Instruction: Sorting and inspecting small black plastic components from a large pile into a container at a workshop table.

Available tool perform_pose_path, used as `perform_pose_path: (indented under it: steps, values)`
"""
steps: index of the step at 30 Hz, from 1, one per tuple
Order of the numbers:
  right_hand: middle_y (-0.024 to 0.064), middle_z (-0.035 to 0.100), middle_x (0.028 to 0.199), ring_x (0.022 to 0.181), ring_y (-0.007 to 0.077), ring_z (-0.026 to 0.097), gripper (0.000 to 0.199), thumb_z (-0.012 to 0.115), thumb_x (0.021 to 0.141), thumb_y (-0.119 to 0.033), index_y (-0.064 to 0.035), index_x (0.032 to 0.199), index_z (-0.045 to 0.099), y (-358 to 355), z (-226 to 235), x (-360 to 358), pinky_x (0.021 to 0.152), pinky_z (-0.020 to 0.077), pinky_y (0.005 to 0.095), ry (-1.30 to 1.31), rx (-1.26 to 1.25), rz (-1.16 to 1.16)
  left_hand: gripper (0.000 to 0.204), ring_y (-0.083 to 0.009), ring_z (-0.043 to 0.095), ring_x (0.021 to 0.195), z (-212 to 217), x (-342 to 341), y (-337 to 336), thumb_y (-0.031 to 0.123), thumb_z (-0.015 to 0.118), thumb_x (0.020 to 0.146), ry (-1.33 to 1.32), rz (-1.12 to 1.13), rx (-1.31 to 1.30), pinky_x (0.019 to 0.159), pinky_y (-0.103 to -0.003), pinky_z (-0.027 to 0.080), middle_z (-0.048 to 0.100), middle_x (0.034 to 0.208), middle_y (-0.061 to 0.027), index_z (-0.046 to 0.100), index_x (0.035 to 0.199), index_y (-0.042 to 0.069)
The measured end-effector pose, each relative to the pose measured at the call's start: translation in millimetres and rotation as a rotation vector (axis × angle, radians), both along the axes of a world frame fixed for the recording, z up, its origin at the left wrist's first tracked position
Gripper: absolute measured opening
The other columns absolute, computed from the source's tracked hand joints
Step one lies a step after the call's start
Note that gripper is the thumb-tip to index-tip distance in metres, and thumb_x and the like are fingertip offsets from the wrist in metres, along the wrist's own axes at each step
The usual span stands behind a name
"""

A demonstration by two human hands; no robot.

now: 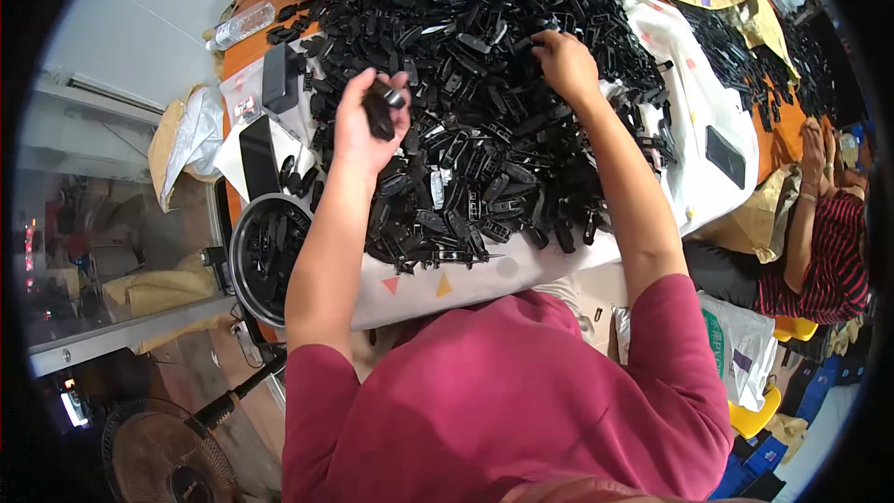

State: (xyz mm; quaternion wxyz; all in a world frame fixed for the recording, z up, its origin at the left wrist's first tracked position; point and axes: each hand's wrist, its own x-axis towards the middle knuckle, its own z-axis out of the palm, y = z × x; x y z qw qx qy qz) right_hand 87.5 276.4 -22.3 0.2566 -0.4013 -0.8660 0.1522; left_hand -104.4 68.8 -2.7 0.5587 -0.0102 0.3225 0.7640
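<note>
A wide heap of small black plastic pieces (484, 102) covers the table in front of me, some of them with shiny metal-like parts. My left hand (365, 130), palm up over the heap's left side, is closed around a few black plastic pieces (379, 112). Further right and farther away, my right hand (568, 65) reaches into the heap. Its fingers are bent and pinched on a black plastic piece that is mostly hidden by the fingertips. At the table's near left edge, a round metal-rimmed bowl (244, 224) holds more black pieces.
Dark phone-like slabs (259, 158) lie left of the heap, near a clear plastic bottle (240, 26). Another phone (724, 156) rests on the white patterned cloth (684, 65). At right, a person in a striped shirt (824, 261) sits near brown paper. A fan (168, 456) stands lower left.
</note>
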Motion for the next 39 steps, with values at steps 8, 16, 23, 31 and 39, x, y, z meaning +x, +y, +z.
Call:
perform_pose_path:
  steps: [8,16,23,31,39]
  values:
    - [0.0139,0.060,0.089,0.083,0.0312,0.059,0.020,0.052,0.076,-0.016,-0.0126,0.090,0.064,8.6,-5.1,-3.8,0.071,0.0478,0.0382,-0.285,0.048,0.019,0.026,-0.0183,0.060,0.077,-1.5,-7.4,93.7,0.013,0.058,0.076,1.669,-0.118,-0.464,0.068,-0.030,0.047,0.060,0.091,-0.0059,0.062,0.102,0.010]
    - [0.0130,0.061,0.092,0.083,0.0313,0.059,0.027,0.056,0.078,-0.030,-0.0149,0.100,0.061,5.3,12.3,-53.5,0.072,0.0478,0.0397,0.081,0.059,0.030,0.021,-0.0250,0.057,0.091,14.5,14.7,113.4,0.026,0.059,0.075,2.331,-0.449,-0.635,0.075,-0.038,0.045,0.060,0.097,-0.0055,0.061,0.093,0.014]
    - [0.0113,0.061,0.088,0.081,0.0298,0.061,0.028,0.047,0.076,-0.010,-0.0166,0.098,0.062,16.1,16.0,-50.9,0.069,0.0495,0.0375,-0.297,0.257,0.185,0.027,-0.0259,0.060,0.080,16.4,13.6,81.5,0.019,0.062,0.071,1.995,-0.210,-0.473,0.073,-0.034,0.047,0.063,0.095,-0.0076,0.058,0.096,0.011]
    - [0.0030,0.060,0.078,0.068,0.0130,0.058,0.022,0.063,0.077,-0.015,-0.0034,0.095,0.058,-83.2,61.3,-8.3,0.056,0.0469,0.0262,0.566,-0.725,0.112,0.028,-0.0222,0.062,0.076,22.6,45.5,43.3,0.019,0.067,0.067,1.654,-0.015,-0.241,0.068,-0.030,0.048,0.064,0.083,-0.0102,0.062,0.092,0.008]
    - [0.0035,0.060,0.085,0.065,0.0092,0.055,0.020,0.059,0.078,-0.003,-0.0010,0.097,0.056,-106.8,59.4,17.2,0.055,0.0471,0.0216,0.944,-1.069,0.440,0.028,-0.0086,0.054,0.065,41.8,70.2,5.5,0.011,0.064,0.077,0.797,-0.219,0.024,0.060,-0.021,0.044,0.059,0.081,-0.0032,0.056,0.101,-0.002]
